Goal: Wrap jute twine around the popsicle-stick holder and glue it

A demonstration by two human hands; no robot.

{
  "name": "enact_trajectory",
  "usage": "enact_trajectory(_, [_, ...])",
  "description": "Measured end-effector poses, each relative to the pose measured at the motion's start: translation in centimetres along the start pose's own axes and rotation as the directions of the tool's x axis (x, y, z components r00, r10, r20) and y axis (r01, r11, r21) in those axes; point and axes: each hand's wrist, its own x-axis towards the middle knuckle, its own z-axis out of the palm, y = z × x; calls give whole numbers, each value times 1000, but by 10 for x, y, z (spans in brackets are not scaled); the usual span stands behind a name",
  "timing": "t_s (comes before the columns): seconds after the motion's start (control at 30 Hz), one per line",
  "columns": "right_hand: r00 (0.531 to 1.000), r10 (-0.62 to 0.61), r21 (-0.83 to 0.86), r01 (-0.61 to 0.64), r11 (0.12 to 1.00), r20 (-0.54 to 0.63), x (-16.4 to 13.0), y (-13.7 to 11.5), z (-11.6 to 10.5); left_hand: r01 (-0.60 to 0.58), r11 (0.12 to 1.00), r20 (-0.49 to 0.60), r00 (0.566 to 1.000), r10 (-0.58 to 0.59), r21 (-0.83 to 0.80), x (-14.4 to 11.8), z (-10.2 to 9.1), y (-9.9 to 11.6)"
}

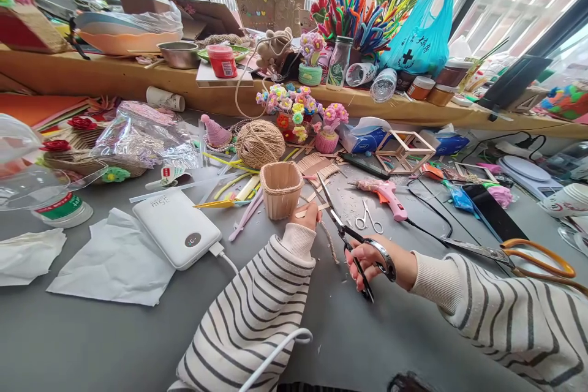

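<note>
My right hand (374, 264) grips black-handled scissors (342, 229), blades parted and pointing away toward a thin wooden stick (307, 211). My left hand (309, 215), mostly hidden by a striped sleeve, pinches that stick just right of a small cup made of wooden sticks (280, 188). A short length of twine (329, 240) lies on the grey table (105, 343) between my hands.
A white power bank (177, 226) with cable, white paper sheets (110, 263), a ball of twine (260, 143), a pink glue gun (388, 196), small scissors (367, 217), orange-handled shears (514, 254) and a phone (492, 211) surround me. The wooden shelf (110, 76) behind holds craft flowers and jars.
</note>
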Motion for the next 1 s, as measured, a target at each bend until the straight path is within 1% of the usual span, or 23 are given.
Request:
enact_trajectory(0.1, [998, 29, 26, -31, 999, 59, 0, -3, -2, -1, 1000, 6, 1000, 1, 8, -1, 0, 5])
enact_trajectory(0.17, [994, 43, 74, -50, 996, 99, 0, -4, -4, -3, 1000, 24, 1000, 3, 15, -3, 0, 10])
enact_trajectory(0.27, [990, 30, 145, -50, 988, 136, 1, -2, -4, -4, 1000, 53, 999, 3, 22, -6, 0, 15])
enact_trajectory(0.33, [990, 32, 154, -53, 987, 135, 2, -1, -4, -7, 1000, 65, 998, 6, 19, -6, 0, 14])
enact_trajectory(0.5, [998, 56, 67, -57, 996, 15, 1, -3, 0, 10, 1000, 84, 996, -9, -13, -1, -2, 3])
enact_trajectory(0.63, [999, 52, 28, -51, 998, -11, 0, -4, 0, 45, 999, 87, 995, -43, -29, 3, -2, -1])
enact_trajectory(0.87, [997, 60, 11, -60, 998, -54, -4, -4, 4, 171, 984, 65, 984, -168, -40, 6, 0, 4])
enact_trajectory(1.0, [989, 6, -61, -16, 998, -149, -7, -8, 4, 224, 973, 88, 972, -219, -51, 7, -2, 9])
